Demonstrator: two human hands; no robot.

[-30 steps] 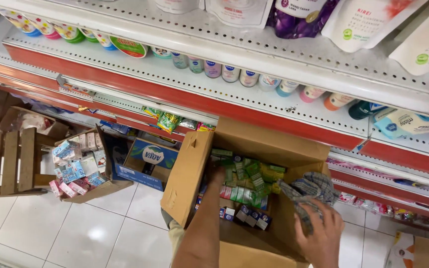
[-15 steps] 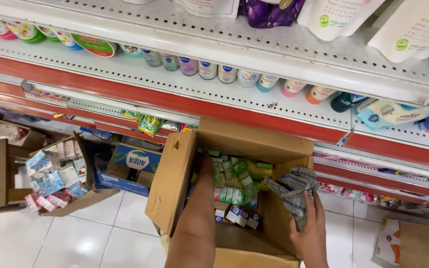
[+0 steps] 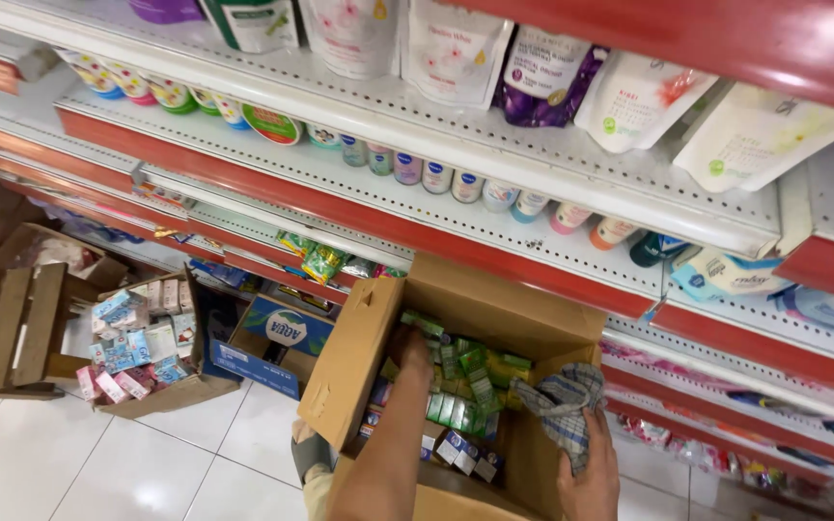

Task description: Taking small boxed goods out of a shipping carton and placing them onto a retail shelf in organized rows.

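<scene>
L hand [image 3: 415, 349] deep in cardboard box [image 3: 359, 357], on green packs [image 3: 465, 381], grip unclear. R hand [image 3: 591, 478] at box's right edge, fingers clamped on checked cloth [image 3: 562, 405].

Left hand [image 3: 415, 349] inside open cardboard box [image 3: 359, 362], fingers among small packets [image 3: 460, 386] standing in its middle. Right hand [image 3: 589, 473] at box's right wall, fingers on cloth [image 3: 562, 400] draped over that edge. Shelves [image 3: 494, 188] directly behind box, beyond fingertips, tubes and pouches in rows on them. Second carton [image 3: 277, 338] on floor left of left fingers; farther left, tray of small boxes [image 3: 137, 338], then wooden crate [image 3: 7, 333].
</scene>
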